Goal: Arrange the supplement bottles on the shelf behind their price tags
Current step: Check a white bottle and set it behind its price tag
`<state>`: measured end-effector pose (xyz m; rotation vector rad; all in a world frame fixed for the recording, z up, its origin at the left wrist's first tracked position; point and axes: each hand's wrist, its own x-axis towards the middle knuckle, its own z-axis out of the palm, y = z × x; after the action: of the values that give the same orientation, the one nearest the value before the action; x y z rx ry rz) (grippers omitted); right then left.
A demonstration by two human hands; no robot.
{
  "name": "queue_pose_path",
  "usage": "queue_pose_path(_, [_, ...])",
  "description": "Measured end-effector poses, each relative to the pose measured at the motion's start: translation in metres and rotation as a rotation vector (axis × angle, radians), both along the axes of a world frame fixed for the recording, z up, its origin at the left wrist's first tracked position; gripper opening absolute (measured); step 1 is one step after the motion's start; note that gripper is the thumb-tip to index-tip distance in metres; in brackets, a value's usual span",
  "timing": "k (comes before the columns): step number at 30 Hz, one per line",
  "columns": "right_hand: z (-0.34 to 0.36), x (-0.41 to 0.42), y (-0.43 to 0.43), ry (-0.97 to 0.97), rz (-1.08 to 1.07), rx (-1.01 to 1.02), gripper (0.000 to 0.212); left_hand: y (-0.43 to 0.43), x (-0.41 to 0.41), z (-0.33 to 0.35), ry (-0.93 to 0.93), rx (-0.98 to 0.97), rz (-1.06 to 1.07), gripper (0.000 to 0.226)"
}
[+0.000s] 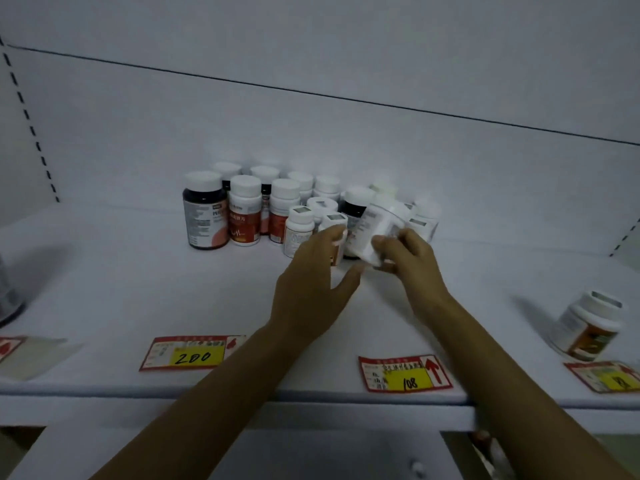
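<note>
My right hand (pixel 412 258) grips a tilted white bottle (pixel 375 230) at the cluster's right end, far on the shelf (pixel 104 306). My left hand (pixel 311 289), fingers spread, apparently touches a small bottle (pixel 334 225).

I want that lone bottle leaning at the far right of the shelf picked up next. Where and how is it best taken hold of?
Take the leaning bottle around its white cap and shoulder, coming from above and the front-left. It tilts with its cap toward the back left, nothing stands beside it, and the open shelf on that side leaves room for a grip.
</note>
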<state>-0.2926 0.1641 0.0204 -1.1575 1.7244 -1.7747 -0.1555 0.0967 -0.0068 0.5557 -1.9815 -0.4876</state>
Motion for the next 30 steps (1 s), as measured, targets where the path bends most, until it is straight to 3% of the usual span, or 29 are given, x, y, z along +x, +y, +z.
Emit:
queue_pose_path(5, [0.021,0.017,0.026,-0.104,0.252,-0.048,0.033,0.011,0.004,0.007,0.006,0.107,-0.133,0.073])
queue_pose_path(8, [0.018,0.031,0.035,-0.073,0.146,-0.044,0.041,0.014,0.004,0.007,0.050,0.085,-0.210,0.076])
queue_pose_path(14, [0.008,0.063,0.054,-0.155,-0.072,-0.150,0.051,0.012,0.006,0.008,0.185,-0.146,-0.122,0.061])
queue_pose_path(21, [0.004,0.084,0.059,-0.192,-0.184,-0.194,0.066,0.017,0.011,0.010,0.165,-0.320,-0.138,0.058])
queue_pose_path(26, [0.011,0.078,0.063,-0.339,-0.118,-0.260,0.039,0.027,0.017,0.023,0.152,-0.052,-0.362,0.058])
queue_pose_path(30, [0.010,0.069,0.070,-0.331,-0.053,-0.261,0.033,0.039,0.022,0.027,0.114,0.103,-0.427,0.062])
